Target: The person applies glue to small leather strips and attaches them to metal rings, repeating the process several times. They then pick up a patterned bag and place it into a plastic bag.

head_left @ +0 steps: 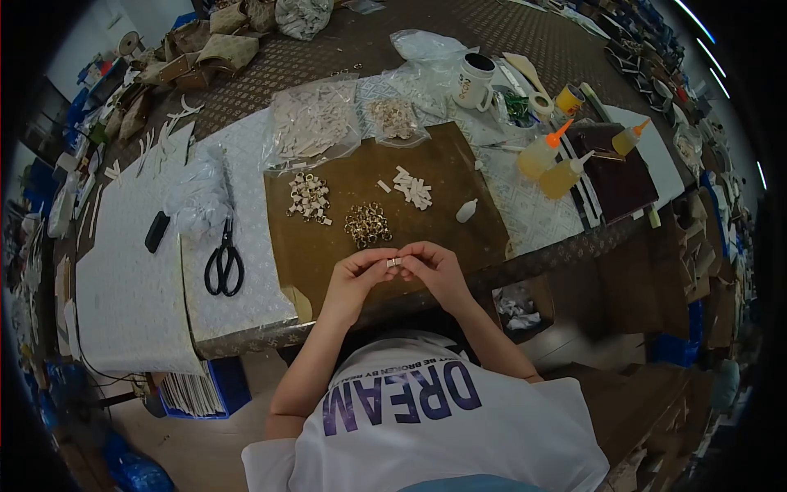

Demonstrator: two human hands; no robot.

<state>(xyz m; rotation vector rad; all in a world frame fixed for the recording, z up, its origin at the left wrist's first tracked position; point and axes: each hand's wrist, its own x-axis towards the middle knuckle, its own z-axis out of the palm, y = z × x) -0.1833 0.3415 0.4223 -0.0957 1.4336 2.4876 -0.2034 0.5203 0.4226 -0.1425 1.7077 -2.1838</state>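
My left hand (pixel 361 277) and my right hand (pixel 434 266) meet at the front edge of the brown mat (pixel 320 262). Between their fingertips they pinch a small pale piece (pixel 394 263) with what looks like a metal ring. Just beyond them lies a pile of gold-coloured metal rings (pixel 367 225). Farther left on the mat is a heap of pale pieces joined with rings (pixel 309 198). Short white strips (pixel 414 189) are spread at the mat's upper middle, and a small white bottle (pixel 466 211) lies right of them.
Black scissors (pixel 224 266) and a black block (pixel 156 232) lie left of the mat. Plastic bags of pale pieces (pixel 313 123) are behind it. At the right stand a white mug (pixel 474 82), orange-tipped bottles (pixel 539 156) and a dark red case (pixel 615 176).
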